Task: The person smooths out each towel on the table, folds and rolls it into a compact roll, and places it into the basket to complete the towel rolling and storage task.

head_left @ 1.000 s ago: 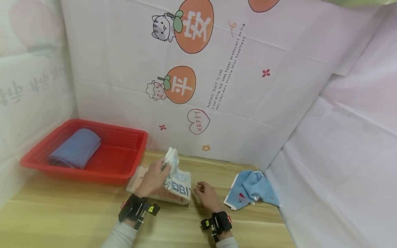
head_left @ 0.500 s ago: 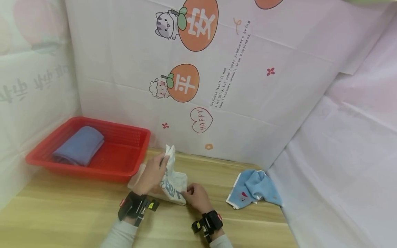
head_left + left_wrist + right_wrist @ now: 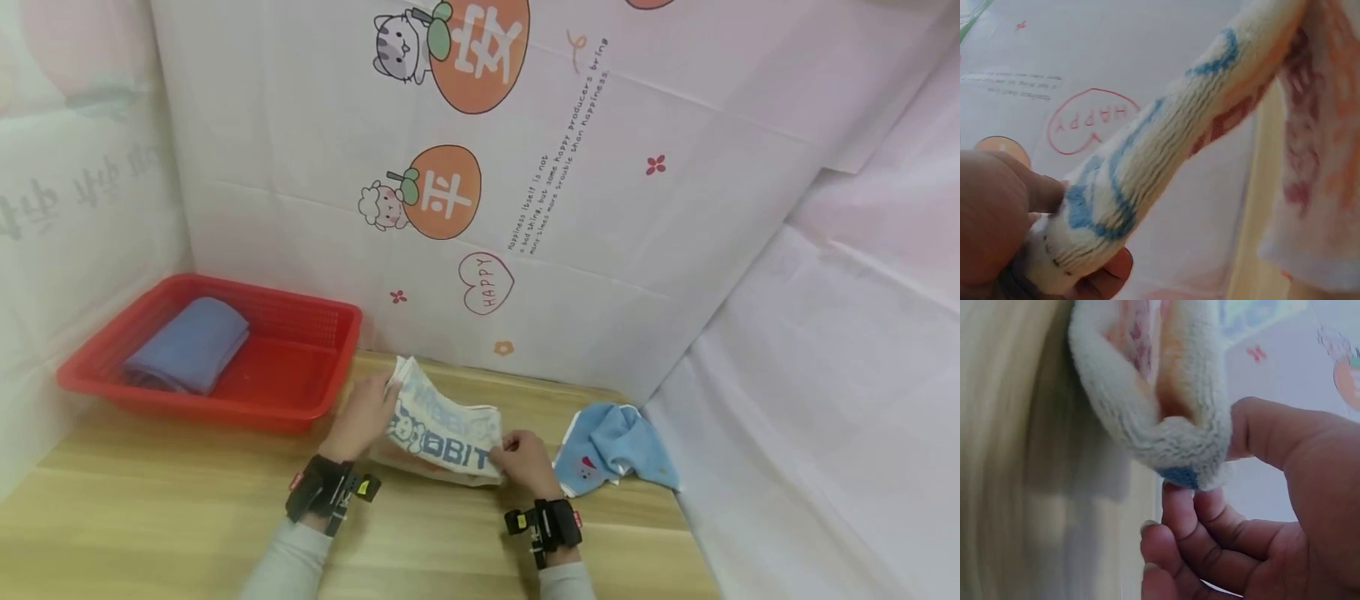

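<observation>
White sheets bound the desk at rear and sides; its surface extends frontward. Red basket: rim near the left hand. White towel: between basket and blue cloth, ends gripped by left hand and right hand. Print: "HAPPY", rear sheet; "BBIT", towel.

A red basket is resting at the left of the wooden table — a folded blue towel is lying inside, toward its left end. A crumpled light-blue cloth is lying at the table's right. Behind, a white sheet is hanging — its print is showing orange fruits and a "HAPPY" heart.
</observation>
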Motion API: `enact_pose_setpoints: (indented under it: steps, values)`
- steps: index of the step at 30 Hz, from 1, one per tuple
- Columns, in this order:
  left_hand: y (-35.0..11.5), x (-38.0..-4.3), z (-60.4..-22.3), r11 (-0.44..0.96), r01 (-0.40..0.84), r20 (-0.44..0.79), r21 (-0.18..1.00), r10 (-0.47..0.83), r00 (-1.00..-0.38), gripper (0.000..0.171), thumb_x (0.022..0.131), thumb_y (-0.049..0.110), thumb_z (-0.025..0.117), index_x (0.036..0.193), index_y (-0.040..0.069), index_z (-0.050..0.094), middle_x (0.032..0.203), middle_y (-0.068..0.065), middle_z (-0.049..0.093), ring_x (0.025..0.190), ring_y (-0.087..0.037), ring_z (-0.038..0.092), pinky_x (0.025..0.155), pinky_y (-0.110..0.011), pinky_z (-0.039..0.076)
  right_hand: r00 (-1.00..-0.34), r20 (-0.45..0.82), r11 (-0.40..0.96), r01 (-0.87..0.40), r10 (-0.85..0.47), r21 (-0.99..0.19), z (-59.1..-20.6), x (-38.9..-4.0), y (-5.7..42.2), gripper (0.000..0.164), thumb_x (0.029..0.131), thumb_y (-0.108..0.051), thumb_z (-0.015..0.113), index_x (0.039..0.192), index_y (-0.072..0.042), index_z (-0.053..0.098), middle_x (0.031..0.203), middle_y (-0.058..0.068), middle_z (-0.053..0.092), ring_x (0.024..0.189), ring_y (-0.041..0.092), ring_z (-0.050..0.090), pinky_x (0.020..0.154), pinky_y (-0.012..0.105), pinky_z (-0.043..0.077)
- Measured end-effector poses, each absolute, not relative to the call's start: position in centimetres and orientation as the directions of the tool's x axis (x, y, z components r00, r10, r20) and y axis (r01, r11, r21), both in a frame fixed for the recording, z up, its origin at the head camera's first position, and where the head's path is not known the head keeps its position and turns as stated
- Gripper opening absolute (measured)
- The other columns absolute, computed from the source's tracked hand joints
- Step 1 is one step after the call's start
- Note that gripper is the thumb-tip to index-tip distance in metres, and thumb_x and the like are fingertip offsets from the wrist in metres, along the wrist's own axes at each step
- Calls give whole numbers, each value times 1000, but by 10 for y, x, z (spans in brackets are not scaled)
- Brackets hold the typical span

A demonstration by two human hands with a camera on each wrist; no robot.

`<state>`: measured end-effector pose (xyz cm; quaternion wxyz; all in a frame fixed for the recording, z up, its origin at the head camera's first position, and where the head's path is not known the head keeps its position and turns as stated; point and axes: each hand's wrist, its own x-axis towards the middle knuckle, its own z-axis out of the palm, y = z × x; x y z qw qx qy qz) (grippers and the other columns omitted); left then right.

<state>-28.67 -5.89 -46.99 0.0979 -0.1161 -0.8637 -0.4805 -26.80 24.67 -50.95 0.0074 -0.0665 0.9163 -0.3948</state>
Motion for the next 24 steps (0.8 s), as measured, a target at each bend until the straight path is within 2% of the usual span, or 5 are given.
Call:
enact_pose_setpoints:
  steps: [5,10,13,19,24]
  values:
    - [-56,-297,-499,551,266,258,791,94,-962,37,102,9,55,135,-8,53,120,-25,66,112,-38,63,98,-55,50,-992,-32,693,-62,-122,-718,-514,-272,264,36,92,-19,68,63,-12,48,54,-2,40,50,14,35,54,30,33]
    - [-56,-302,-516,598,199,175,776,98,-980,26,95,2,61,118,-10,60,104,-24,69,97,-36,66,88,-52,54,-989,-93,721,-19,-115,-692,-520,-276,275,30,90,-14,68,64,-10,56,56,-1,48,51,14,40,53,29,35]
    - [-57,-302,-518,631,149,111,761,99,-989,23,90,1,66,110,-10,61,96,-21,67,90,-33,64,83,-50,54,-993,-79,746,-12,-86,-666,-519,-277,277,12,90,-12,69,80,-4,67,69,3,59,60,16,49,56,31,41]
    - [-49,-295,-509,763,195,223,616,68,-972,42,82,2,75,114,-17,57,109,-31,57,107,-46,55,95,-57,47,-986,130,729,-167,-108,-664,-511,-272,266,31,93,-6,69,123,-1,65,114,16,64,98,30,62,80,43,52]
    - [-27,-279,-494,815,214,254,539,85,-963,18,84,10,76,84,-3,64,91,-20,62,86,-37,60,76,-50,53,-920,236,681,-390,-312,-620,-515,-274,252,37,92,0,70,128,-4,64,134,18,59,126,40,55,106,52,45]
